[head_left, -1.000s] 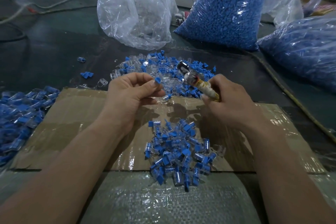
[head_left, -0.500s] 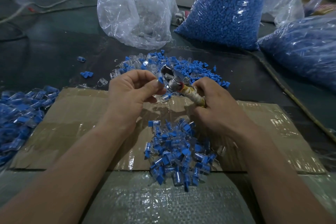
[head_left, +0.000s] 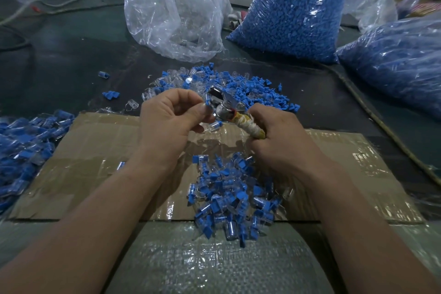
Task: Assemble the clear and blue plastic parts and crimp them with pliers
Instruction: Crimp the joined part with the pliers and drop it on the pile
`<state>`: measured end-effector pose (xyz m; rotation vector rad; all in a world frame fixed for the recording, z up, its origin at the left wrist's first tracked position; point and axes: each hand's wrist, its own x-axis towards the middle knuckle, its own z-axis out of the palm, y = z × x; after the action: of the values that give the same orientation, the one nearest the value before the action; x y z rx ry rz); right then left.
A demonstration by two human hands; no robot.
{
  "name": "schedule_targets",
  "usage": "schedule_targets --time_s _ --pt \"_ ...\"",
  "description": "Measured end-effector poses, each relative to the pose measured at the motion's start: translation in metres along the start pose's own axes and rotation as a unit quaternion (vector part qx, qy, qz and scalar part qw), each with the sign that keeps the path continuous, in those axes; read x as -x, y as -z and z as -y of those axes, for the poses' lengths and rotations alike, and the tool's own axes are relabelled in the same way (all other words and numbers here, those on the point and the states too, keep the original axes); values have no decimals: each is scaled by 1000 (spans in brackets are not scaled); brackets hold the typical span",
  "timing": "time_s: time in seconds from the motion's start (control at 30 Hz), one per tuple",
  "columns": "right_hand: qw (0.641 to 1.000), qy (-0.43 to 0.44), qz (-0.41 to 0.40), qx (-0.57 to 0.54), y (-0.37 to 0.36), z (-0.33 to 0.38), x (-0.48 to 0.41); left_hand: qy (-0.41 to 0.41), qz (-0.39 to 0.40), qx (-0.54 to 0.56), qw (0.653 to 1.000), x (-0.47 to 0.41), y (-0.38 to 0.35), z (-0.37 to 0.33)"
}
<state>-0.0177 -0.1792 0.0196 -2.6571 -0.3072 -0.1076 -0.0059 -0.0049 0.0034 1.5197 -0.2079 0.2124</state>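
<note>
Pliers (head_left: pixel 223 108) were in my right hand (head_left: pixel 284 143), fingers curled tight around the wrapped handle. Their metal head touched the small blue part (head_left: pixel 207 103), which my left hand (head_left: pixel 170 124) pinched between thumb and forefinger, above the cardboard (head_left: pixel 95 150) and a pile of assembled pieces (head_left: pixel 229 198).

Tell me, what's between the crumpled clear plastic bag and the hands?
A loose pile of blue and clear plastic parts on the dark table; head view.
</note>
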Motion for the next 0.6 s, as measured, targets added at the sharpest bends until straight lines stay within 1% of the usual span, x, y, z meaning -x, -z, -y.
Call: schedule_targets --time_s 0.43,0.6 --pt "1000 -22 -3 -14 -1 3 -1 9 -11 -10 1000 2 0 -3" --pt "1000 -17 -12 2 -2 4 -1 6 -18 -12 1000 1 0 -1"
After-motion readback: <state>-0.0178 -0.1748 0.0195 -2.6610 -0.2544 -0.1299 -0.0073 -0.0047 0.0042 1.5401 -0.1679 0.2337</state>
